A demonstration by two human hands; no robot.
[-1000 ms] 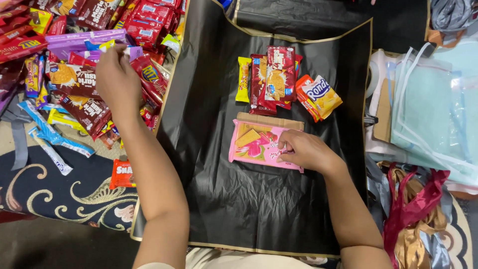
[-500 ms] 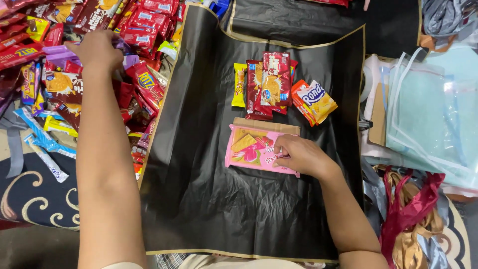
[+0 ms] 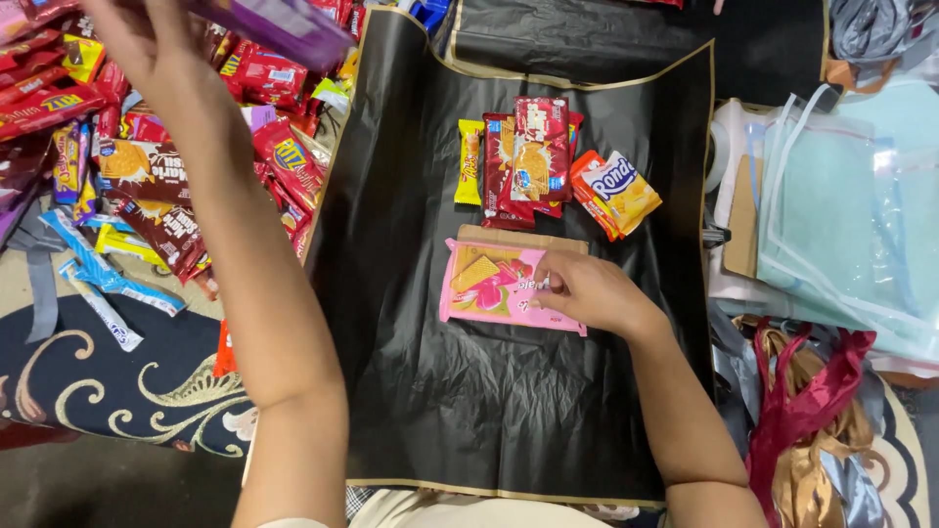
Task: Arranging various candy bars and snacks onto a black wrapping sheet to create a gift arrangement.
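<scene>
My left hand (image 3: 156, 49) is raised at the top left, gripping a long purple snack pack (image 3: 279, 27) lifted above the snack pile. My right hand (image 3: 582, 291) rests on the right end of a pink wafer pack (image 3: 484, 286), fingers curled on it. The pink pack lies flat on a black wrapping sheet with a gold border (image 3: 430, 391), over a brown card strip (image 3: 518, 236). Behind it on the sheet lie a yellow bar (image 3: 469, 161), red biscuit packs (image 3: 528, 156) stacked together, and an orange-and-blue snack bag (image 3: 616, 194).
A heap of red, orange and blue snack packs (image 3: 147, 176) covers the floor at left. Clear plastic bags over teal sheets (image 3: 841, 205) lie at right, with red and gold ribbons (image 3: 812, 420) below them. A patterned carpet (image 3: 108, 391) shows at bottom left.
My left hand went from reaching into the snack pile to lifting a purple pack up from it. My right hand stayed on the pink wafer pack.
</scene>
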